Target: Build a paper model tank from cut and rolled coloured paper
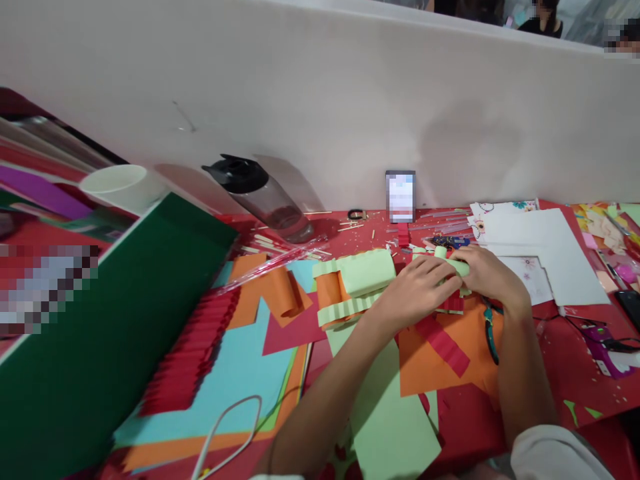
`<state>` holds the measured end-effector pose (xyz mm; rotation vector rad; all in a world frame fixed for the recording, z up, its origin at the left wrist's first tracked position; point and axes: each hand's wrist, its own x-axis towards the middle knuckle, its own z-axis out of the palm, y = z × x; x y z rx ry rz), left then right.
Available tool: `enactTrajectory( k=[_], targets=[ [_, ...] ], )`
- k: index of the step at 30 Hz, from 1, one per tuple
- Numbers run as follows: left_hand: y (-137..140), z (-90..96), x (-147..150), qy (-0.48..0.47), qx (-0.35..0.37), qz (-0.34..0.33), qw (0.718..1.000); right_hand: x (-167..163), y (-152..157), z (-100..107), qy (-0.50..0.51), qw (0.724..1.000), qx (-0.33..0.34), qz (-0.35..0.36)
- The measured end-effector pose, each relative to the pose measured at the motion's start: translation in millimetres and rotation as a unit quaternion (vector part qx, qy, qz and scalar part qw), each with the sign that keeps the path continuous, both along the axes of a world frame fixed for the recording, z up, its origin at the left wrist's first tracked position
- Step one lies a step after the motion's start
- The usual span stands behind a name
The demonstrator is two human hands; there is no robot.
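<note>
White sleeve: nearest the camera, lower right, on your right arm.
Right hand: fingers closed about the pale green paper roll, which sits at the fingertips, on the hand's left side.
Left hand: fingers curved and directed right, tips at or just beside the roll; whether they pinch it, you cannot tell from this view.
Roll position: between your two hands, just past your left fingers; your right hand appears nearer.
Roll axis: seemingly crosswise, right end angled slightly toward you; part covered by fingers.
Orange sheet: on your side of both hands, a red paper strip lying slantwise over it.
Teal-handled pliers: near your right wrist.
Ruffled paper model: beside your left hand, pale green over orange.
Smartphone: upright beyond your hands, before the white partition.
</note>
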<state>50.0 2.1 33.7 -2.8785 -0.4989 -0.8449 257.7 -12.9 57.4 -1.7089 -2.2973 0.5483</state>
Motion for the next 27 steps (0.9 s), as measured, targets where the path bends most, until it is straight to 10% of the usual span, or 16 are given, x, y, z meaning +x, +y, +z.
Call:
enactTrajectory(
  k=[27],
  targets=[
    [2.1,0.2,-3.7,-0.002,0.022,-0.018,1.0,-2.8,-3.1,-6.5,-0.072,0.997,0.019,0.028]
  ],
)
